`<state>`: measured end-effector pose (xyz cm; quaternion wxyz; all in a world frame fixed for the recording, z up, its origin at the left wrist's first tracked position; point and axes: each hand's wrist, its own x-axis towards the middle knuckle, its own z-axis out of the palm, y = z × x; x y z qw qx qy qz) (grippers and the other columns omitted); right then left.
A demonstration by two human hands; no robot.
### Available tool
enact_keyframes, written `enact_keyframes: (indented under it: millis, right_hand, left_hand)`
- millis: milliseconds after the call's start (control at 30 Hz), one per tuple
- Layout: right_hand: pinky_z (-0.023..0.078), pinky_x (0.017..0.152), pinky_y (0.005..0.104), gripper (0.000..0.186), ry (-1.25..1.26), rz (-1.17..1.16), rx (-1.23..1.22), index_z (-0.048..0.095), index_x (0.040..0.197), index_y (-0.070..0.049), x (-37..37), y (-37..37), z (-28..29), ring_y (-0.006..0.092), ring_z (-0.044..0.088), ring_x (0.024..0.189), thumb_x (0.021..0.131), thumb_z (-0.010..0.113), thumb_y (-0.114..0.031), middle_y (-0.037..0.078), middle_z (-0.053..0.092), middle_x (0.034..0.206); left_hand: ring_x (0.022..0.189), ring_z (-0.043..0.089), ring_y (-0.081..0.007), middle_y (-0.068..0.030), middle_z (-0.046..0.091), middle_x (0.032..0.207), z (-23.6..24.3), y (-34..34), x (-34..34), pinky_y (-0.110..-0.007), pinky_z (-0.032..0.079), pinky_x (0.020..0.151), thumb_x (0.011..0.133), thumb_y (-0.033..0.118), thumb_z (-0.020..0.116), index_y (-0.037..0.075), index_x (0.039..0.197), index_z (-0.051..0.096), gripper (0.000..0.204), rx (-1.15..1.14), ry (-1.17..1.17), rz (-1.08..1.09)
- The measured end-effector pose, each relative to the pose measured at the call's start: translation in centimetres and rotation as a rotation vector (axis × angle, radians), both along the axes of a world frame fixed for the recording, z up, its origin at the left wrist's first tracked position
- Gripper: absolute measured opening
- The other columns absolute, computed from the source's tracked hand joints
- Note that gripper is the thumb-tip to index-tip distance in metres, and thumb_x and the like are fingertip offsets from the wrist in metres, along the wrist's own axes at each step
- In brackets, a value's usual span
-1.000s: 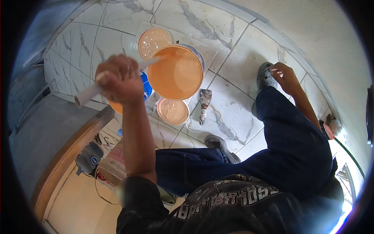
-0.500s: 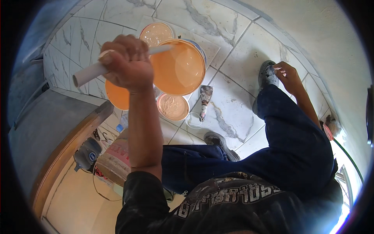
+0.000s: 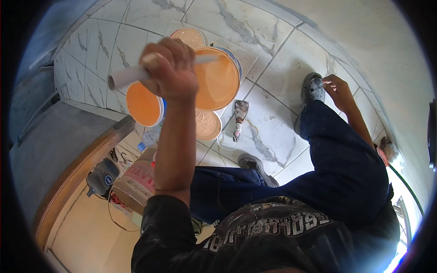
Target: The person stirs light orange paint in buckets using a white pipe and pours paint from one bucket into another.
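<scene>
My left hand [image 3: 170, 70] is closed round a white pipe [image 3: 125, 78]. The pipe's far end reaches over a large bucket [image 3: 240, 75], at the orange liquid [image 3: 216, 86] inside; whether it dips in is too blurred to tell. Beneath my left wrist stands a second orange-lined bucket [image 3: 142, 104], partly hidden by my forearm. A small tub [image 3: 220, 123] of peach paste sits nearer to me, half covered by that forearm. My right hand [image 3: 337, 91] hangs beside my right shoe [image 3: 314, 88], fingers loosely apart and nothing in them.
A dirty scraper [image 3: 240, 117] lies on the marble-patterned tiles [image 3: 268, 136], next to a thin white wire ring [image 3: 226, 141]. Another tub [image 3: 187, 37] stands beyond the large bucket. At left are a wood-edged ledge [image 3: 82, 170], a clear bottle [image 3: 150, 138] and a stained container [image 3: 136, 179].
My left hand has shifted to the right with the pipe, baring more of the left bucket and covering more of the near tub. The right hand has barely moved.
</scene>
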<state>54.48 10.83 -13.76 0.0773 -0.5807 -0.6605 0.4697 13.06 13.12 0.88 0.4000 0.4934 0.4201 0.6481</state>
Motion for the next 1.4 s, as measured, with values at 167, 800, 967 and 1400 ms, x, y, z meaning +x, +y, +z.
enact_keyframes:
  millis: [167,800,967,1400]
  right_hand:
    - [0.052,0.080,0.0341,0.023,-0.006,0.000,-0.014,0.062,0.106,-0.002,0.9,-0.2,-0.1,0.0245,0.066,0.092,0.090,0.061,-0.018,0.013,0.067,0.100]
    - [0.052,0.080,0.0352,0.021,0.000,-0.045,0.012,0.063,0.104,-0.002,2.9,-0.6,-0.2,0.0244,0.066,0.090,0.088,0.062,-0.015,0.013,0.068,0.098]
    - [0.052,0.082,0.0363,0.021,-0.068,-0.040,-0.015,0.062,0.106,-0.001,4.0,-0.5,0.2,0.0249,0.065,0.093,0.090,0.059,-0.014,0.014,0.067,0.100]
    - [0.052,0.078,0.0342,0.021,-0.024,-0.036,0.026,0.063,0.103,-0.002,2.7,-0.3,0.1,0.0245,0.067,0.089,0.089,0.061,-0.017,0.015,0.067,0.097]
  left_hand:
    - [0.049,0.027,-0.0107,0.0032,0.028,0.057,-0.2,-1.4,-5.8,-0.027,0.024,0.045,0.094,0.048,0.049,0.016,0.068,0.031,0.045,-0.041,0.162,0.190]
    - [0.047,0.029,-0.0083,0.0014,0.033,0.058,-0.3,-5.3,-5.8,-0.022,0.023,0.042,0.090,0.048,0.059,0.013,0.069,0.035,0.048,-0.134,0.002,0.136]
    - [0.048,0.027,-0.0088,0.0023,0.030,0.057,-0.4,-4.9,-0.1,-0.024,0.024,0.043,0.092,0.048,0.055,0.014,0.068,0.034,0.046,-0.045,-0.041,-0.003]
    - [0.047,0.029,-0.0082,0.0027,0.031,0.057,-0.2,-6.0,-5.2,-0.024,0.023,0.041,0.093,0.048,0.054,0.014,0.069,0.035,0.047,-0.111,0.002,0.121]
